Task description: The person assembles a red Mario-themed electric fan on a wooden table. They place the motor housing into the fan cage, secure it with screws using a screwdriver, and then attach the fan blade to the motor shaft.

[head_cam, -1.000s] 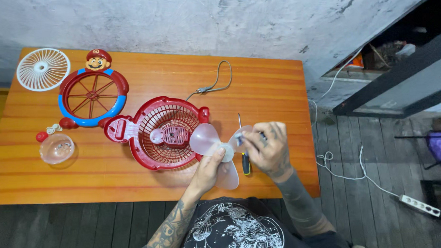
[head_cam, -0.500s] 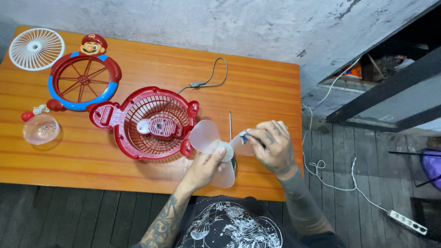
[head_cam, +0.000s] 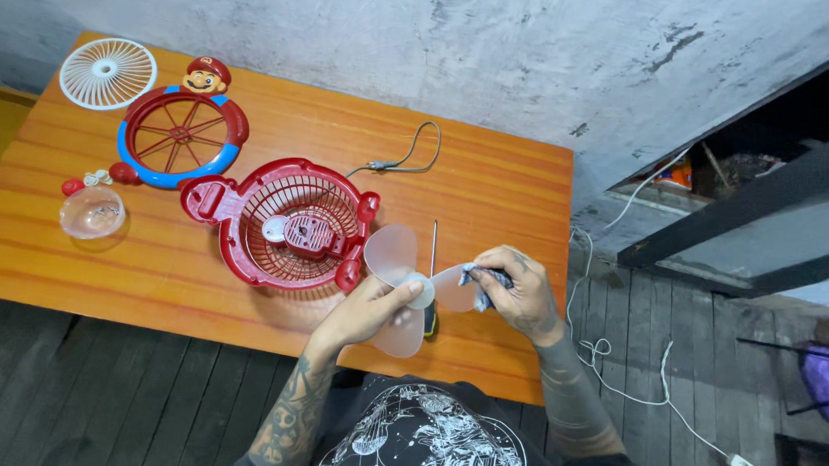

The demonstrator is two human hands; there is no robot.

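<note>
Translucent fan blade (head_cam: 400,280) with 3 lobes is held just above the near edge of the tabletop (head_cam: 487,179). Left hand (head_cam: 367,311) pinches its white hub, thumb on top, which steadies the piece. Right hand (head_cam: 521,289) is closed around a crumpled cloth (head_cam: 481,279) and presses it against the lobe nearest that hand, apparently wiping it. Under the blade, between both hands, lies a screwdriver (head_cam: 431,274). Beyond the left hand sits the red fan housing (head_cam: 284,225); farther off lie a red-and-blue front ring (head_cam: 180,136), a white grille (head_cam: 107,73) and a clear dish (head_cam: 91,212).

Fan blade (head_cam: 400,285) between both hands (table (head_cam: 487,179) below), basket (head_cam: 288,224) left
</note>
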